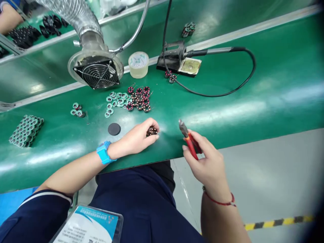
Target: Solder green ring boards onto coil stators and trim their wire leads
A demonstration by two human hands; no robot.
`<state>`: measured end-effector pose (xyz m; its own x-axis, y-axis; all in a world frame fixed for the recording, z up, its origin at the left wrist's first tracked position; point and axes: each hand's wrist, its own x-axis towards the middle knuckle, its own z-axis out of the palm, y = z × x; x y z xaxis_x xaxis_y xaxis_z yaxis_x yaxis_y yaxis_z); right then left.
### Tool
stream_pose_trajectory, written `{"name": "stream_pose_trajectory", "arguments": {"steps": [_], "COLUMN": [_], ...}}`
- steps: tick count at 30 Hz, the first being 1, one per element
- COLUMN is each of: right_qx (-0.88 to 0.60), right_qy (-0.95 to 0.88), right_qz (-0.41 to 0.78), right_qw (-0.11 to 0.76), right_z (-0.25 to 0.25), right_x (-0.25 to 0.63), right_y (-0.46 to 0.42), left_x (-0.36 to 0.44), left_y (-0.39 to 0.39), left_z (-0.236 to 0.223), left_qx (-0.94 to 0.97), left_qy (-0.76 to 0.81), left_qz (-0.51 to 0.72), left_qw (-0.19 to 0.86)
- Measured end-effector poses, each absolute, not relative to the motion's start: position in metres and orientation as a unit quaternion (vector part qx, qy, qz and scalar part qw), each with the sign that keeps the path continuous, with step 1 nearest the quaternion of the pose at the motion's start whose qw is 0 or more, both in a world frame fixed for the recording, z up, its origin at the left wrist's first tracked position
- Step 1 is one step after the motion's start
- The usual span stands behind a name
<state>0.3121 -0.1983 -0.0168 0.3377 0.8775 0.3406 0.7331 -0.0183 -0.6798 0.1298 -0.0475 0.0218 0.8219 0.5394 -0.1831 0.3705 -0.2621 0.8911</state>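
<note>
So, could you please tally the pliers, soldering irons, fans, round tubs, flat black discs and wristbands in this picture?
Pliers: 1, in the right hand
Soldering iron: 1
Fan: 1
Round tub: 1
Flat black disc: 1
Wristbands: 2, a blue band and a red band
Total: 7

The pliers [189, 142] are red-handled (grey-headed), the tabletop [253, 116] green, the wristband [103, 152] blue, the floor tape [278, 222] striped yellow-and-black.
</note>
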Motion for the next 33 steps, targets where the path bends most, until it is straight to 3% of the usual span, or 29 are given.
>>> {"name": "stream_pose_trajectory", "arguments": {"steps": [4, 7, 13, 19, 28, 33], "right_qx": [-0.708, -0.702, -0.708, -0.720, -0.720, -0.716], "right_qy": [-0.542, -0.532, -0.569, -0.570, -0.554, -0.546], "right_qz": [0.083, 0.068, -0.013, -0.065, -0.089, -0.041], "right_qw": [0.445, 0.469, 0.417, 0.390, 0.409, 0.433], "right_z": [-0.022, -0.029, -0.044, -0.048, -0.050, -0.054], "right_x": [0.318, 0.317, 0.310, 0.310, 0.308, 0.308], "right_y": [-0.182, -0.174, -0.170, -0.169, -0.170, -0.170], "left_x": [0.140, 0.143, 0.192, 0.264, 0.276, 0.282], "left_y": [-0.024, -0.008, 0.046, 0.098, 0.089, 0.084], "left_z": [0.010, 0.015, 0.038, 0.020, 0.020, 0.014], "left_qx": [0.956, 0.966, 0.942, 0.937, 0.942, 0.940], "left_qy": [0.219, 0.242, 0.320, 0.327, 0.308, 0.315], "left_qz": [0.064, 0.074, 0.053, 0.026, 0.019, 0.025], "left_qw": [0.184, 0.045, 0.090, 0.120, 0.136, 0.127]}}
